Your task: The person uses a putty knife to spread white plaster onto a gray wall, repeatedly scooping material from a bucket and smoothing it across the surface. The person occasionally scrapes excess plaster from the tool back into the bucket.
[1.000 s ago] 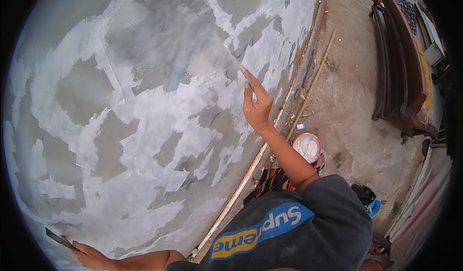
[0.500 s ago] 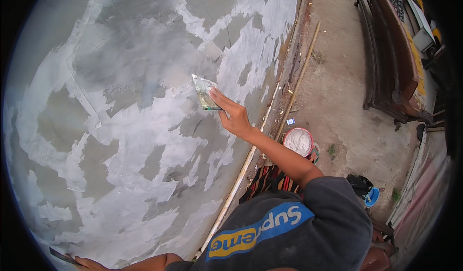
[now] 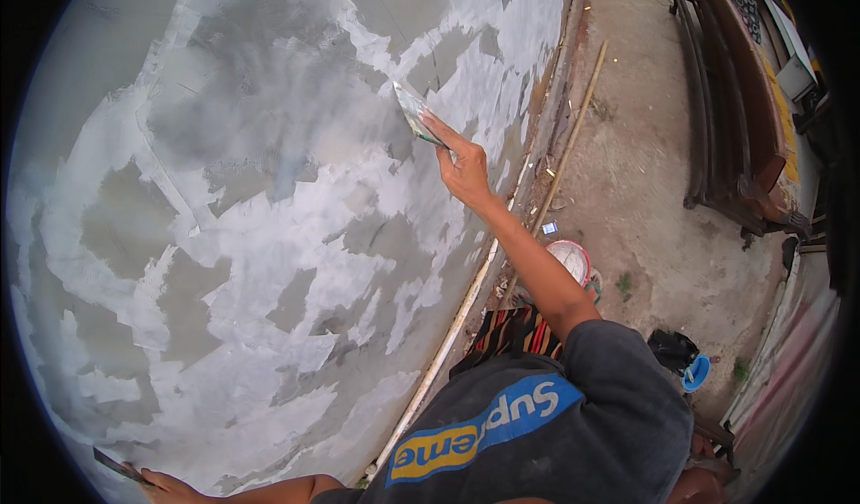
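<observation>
Head cam: left fisheye of the worn pair, upright, looking steeply down past the T-shirt [image 3: 546,437], which sits closest. Wall [image 3: 260,235] fills the left side; its bottom edge runs diagonally, ground [image 3: 645,172] to its right, farther off.

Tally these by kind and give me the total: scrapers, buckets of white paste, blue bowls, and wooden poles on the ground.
Scrapers: 2, one in the left hand, one in the right hand
Buckets of white paste: 1
Blue bowls: 1
Wooden poles: 1
Total: 5
</observation>
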